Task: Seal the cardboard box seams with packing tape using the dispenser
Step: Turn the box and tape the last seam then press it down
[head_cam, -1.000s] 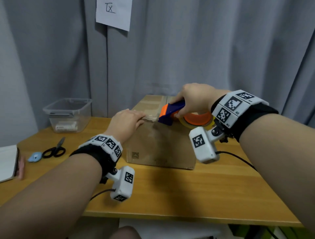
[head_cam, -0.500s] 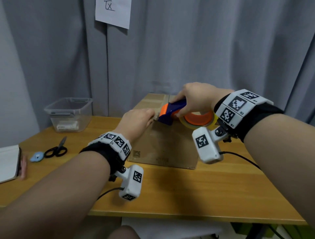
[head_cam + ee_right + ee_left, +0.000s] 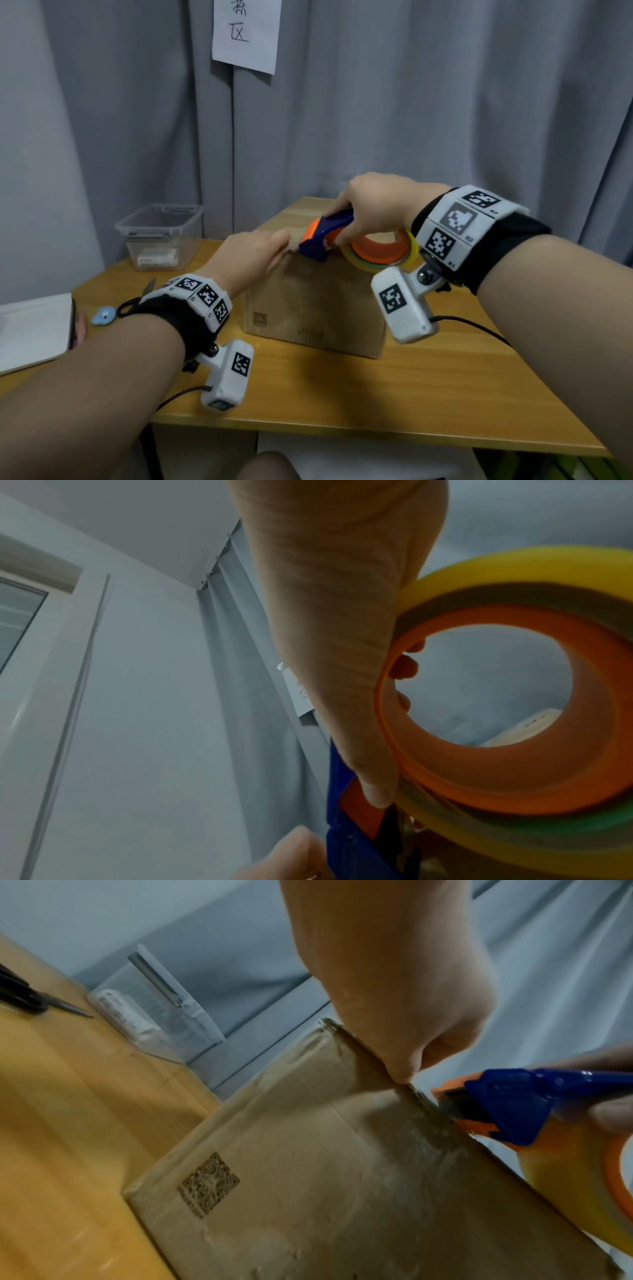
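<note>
A brown cardboard box (image 3: pixel 308 301) stands on the wooden table (image 3: pixel 376 394). My right hand (image 3: pixel 373 205) grips the blue and orange tape dispenser (image 3: pixel 322 236), whose nose sits on the box's near top edge. Its yellowish tape roll (image 3: pixel 380 253) on an orange core hangs below my palm. My left hand (image 3: pixel 253 253) lies on the box top just left of the dispenser. In the left wrist view a fingertip of the left hand (image 3: pixel 394 974) presses the box (image 3: pixel 325 1177) edge beside the dispenser (image 3: pixel 514 1104). The right wrist view shows my right hand (image 3: pixel 335 615) around the roll (image 3: pixel 479 791).
A clear plastic bin (image 3: pixel 161 236) stands at the back left by the grey curtain. Scissors (image 3: pixel 20 993) and a small blue object (image 3: pixel 104 315) lie left of my left wrist. A white notebook (image 3: pixel 30 329) sits at the table's left edge.
My left hand has slid right along the box's top edge until it is beside the dispenser's nose. The right hand with the dispenser has hardly moved.
</note>
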A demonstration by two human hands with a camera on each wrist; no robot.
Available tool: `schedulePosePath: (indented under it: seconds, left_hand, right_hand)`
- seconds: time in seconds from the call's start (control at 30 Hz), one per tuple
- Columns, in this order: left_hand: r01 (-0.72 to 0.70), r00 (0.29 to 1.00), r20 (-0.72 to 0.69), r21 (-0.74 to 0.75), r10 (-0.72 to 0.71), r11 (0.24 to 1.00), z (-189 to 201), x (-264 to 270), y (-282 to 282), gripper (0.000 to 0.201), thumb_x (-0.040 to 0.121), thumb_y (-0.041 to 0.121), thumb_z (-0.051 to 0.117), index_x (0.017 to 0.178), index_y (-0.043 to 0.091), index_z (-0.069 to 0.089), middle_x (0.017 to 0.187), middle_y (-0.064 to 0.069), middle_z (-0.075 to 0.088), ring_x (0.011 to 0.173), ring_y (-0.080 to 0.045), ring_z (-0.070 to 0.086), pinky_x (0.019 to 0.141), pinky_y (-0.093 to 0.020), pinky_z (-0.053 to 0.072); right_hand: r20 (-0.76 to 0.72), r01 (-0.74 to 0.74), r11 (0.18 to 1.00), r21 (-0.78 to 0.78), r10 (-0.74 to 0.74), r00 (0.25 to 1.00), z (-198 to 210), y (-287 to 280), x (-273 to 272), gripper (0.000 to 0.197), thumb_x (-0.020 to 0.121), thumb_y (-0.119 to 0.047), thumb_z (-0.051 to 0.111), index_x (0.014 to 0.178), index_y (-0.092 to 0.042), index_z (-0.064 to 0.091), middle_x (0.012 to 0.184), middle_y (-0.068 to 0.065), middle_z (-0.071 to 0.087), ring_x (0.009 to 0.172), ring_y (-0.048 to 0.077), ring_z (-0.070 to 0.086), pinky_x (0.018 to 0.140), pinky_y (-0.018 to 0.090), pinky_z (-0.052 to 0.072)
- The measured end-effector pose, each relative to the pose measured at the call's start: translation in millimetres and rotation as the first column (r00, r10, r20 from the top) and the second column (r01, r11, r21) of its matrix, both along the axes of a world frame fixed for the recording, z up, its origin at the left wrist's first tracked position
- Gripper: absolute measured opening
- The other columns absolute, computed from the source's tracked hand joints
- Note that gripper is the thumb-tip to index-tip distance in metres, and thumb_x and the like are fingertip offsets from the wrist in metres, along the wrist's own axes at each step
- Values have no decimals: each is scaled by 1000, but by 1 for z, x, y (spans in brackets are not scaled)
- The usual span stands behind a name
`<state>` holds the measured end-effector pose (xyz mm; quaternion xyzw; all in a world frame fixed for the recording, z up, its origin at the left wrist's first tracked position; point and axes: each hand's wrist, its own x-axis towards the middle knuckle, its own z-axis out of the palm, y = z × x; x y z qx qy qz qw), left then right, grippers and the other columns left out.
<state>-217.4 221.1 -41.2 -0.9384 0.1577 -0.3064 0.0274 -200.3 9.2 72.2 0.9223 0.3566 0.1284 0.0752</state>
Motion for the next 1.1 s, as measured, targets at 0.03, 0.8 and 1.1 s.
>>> schedulePosePath:
  seconds: [0.03,0.8,1.1]
  left_hand:
    - [-13,1000,-9,-53,12,998,-2,-1,0,18,94,30,46,101,14,51,90,-5,64,79,-29,62,61,-36,48]
    - [-187,972,-158,-61,175,980,3,-1,-27,38,92,38,48,128,25,52,115,-4,61,101,-25,60,79,-35,50]
    - [25,977,-208,-131,-52,991,-2,5,-78,43,89,21,55,132,20,50,133,-1,55,123,-19,49,103,-37,41]
  right_hand:
    - [3,-5,1000,-21,6,1000,0,5,-2,48,77,-52,69,123,-37,61,87,-15,57,79,11,52,66,29,44]
    - [-9,61,997,54,-61,998,-17,-74,-2,58,78,-49,70,132,-40,52,79,-21,37,80,7,43,74,24,34]
    - [-10,63,991,122,-62,998,-23,-77,-3,59,78,-47,71,133,-40,51,80,-21,36,78,6,42,69,22,34]
